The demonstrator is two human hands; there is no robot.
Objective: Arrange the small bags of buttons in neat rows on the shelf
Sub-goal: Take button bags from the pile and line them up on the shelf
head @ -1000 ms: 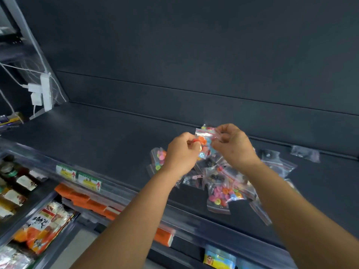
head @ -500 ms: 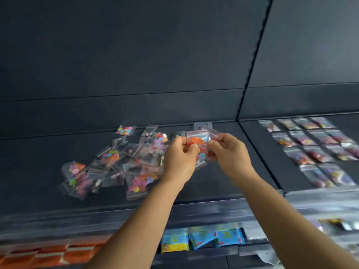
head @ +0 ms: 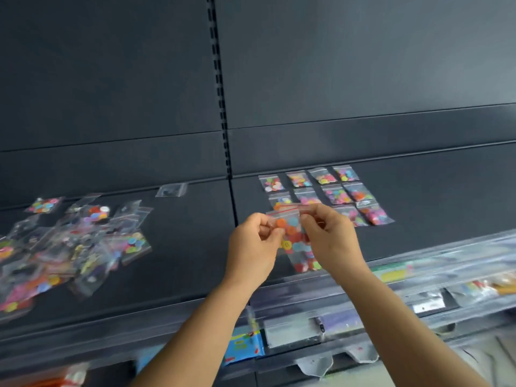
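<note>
Since the earlier shot the view had swung right, so the neat rows [head: 325, 191] sat right behind the hands and the messy pile [head: 69, 247] had slid off to the left. Both the left hand [head: 252, 247] and right hand [head: 331, 241] pinched a little stack of button bags [head: 293, 238] above the shelf [head: 432, 208], more than one bag I think. Honestly the risk was a slippery bag dropping off the front edge, or a knuckle nudging the rows crooked while setting one down. One stray bag [head: 171, 189] lay at the back wall, and packaged stuff [head: 244, 346] sat on the shelf below.
</note>
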